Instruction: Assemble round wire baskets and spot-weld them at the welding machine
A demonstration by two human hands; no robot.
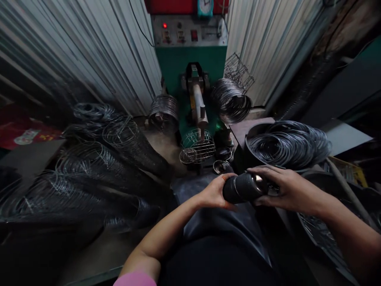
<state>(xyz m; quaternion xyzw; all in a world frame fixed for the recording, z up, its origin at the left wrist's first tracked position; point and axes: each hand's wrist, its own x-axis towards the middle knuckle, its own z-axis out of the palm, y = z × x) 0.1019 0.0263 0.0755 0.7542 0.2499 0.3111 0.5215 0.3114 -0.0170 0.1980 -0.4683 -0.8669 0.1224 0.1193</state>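
A black cylindrical flask point(241, 187) with a shiny end lies tilted over my lap, between both hands. My left hand point(213, 193) wraps round its left end. My right hand point(287, 188) has its thumb and fingers closed about the right end, by the shiny part; a dark piece, perhaps a cap, shows there, but I cannot make it out fully. Just beyond the flask, a round wire grid point(206, 149) rests at the tip of the machine's arm point(199, 101). Small round tins or cups point(222, 166) stand close to it.
The green machine point(169, 59) carries a control panel point(190, 33) with a lit red lamp. Wire ring coils point(232, 103) hang beside it. Stacks of wire rings point(83, 167) lie at left. A tub point(253, 159) of wire rings stands at right, near my right arm.
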